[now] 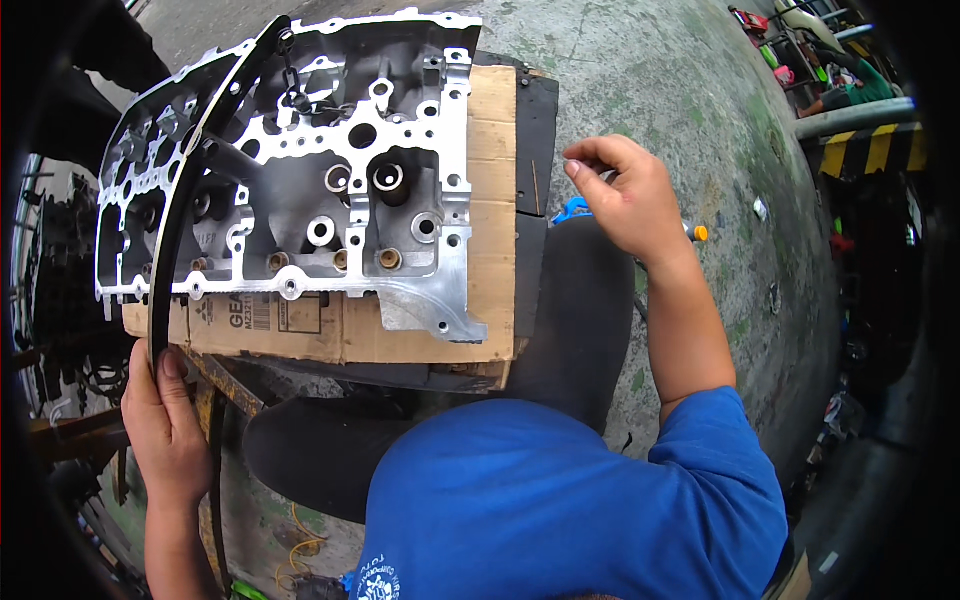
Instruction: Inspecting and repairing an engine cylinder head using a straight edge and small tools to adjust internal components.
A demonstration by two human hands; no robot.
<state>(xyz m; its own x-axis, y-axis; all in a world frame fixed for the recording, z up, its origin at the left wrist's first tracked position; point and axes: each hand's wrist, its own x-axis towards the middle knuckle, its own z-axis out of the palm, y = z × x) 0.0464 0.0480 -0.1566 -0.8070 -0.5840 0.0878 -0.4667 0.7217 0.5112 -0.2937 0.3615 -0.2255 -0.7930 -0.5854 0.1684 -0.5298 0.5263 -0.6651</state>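
Observation:
A silver cylinder head (445, 290) rests on cardboard (492, 200) printed along its front, on a dark board (537, 140). A long black metal lever (163, 280) crosses it toward me, with a short chain (296, 85) near its far end and a cylindrical piece at mid-length. My left hand (168, 430) is wrapped round the lever's near end. My right hand (625, 200) hovers beside the board's right side, fingers curled but apart, holding nothing I can see. A blue tool (570, 208) lies partly hidden under it.
My black-clad legs frame a rusty metal stand (225, 380). A yellow hose (300, 540) lies on the stained concrete floor (650, 80). Dark machinery (60, 280) fills the left. A yellow-and-black striped barrier (865, 150) and assorted items (775, 40) are at right.

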